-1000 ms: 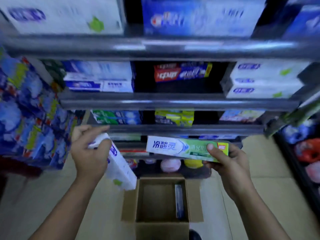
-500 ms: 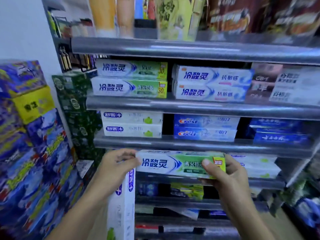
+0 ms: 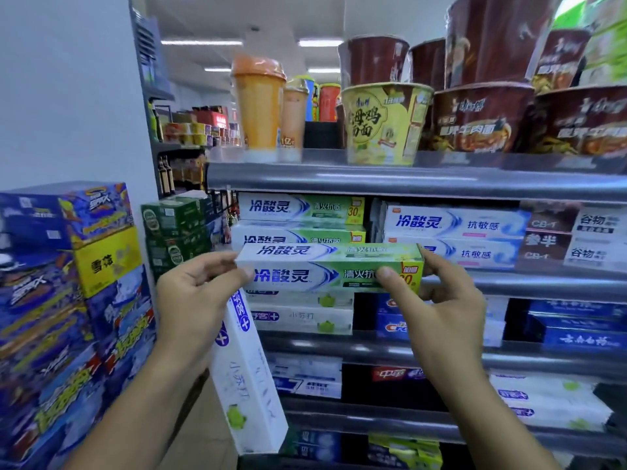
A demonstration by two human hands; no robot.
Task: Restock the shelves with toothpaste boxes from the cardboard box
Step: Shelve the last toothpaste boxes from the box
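Observation:
A green-and-white toothpaste box (image 3: 325, 266) lies level in front of the shelf, just below two matching boxes (image 3: 298, 209) stacked on the second shelf. My right hand (image 3: 437, 300) grips its right end, thumb on the front face. My left hand (image 3: 195, 300) touches its left end with the fingertips while holding a white toothpaste box (image 3: 246, 378) that hangs down against the palm. The cardboard box is out of view.
Grey metal shelves (image 3: 407, 179) hold several rows of toothpaste boxes. Instant noodle cups (image 3: 383, 123) and drink cups (image 3: 258, 103) stand on the top shelf. Stacked blue and green cartons (image 3: 68, 300) rise on the left, close to my left arm.
The view has tilted up from the floor box to the upper shelves. Both hands have raised the green box from the third shelf's height to just below the matching stack.

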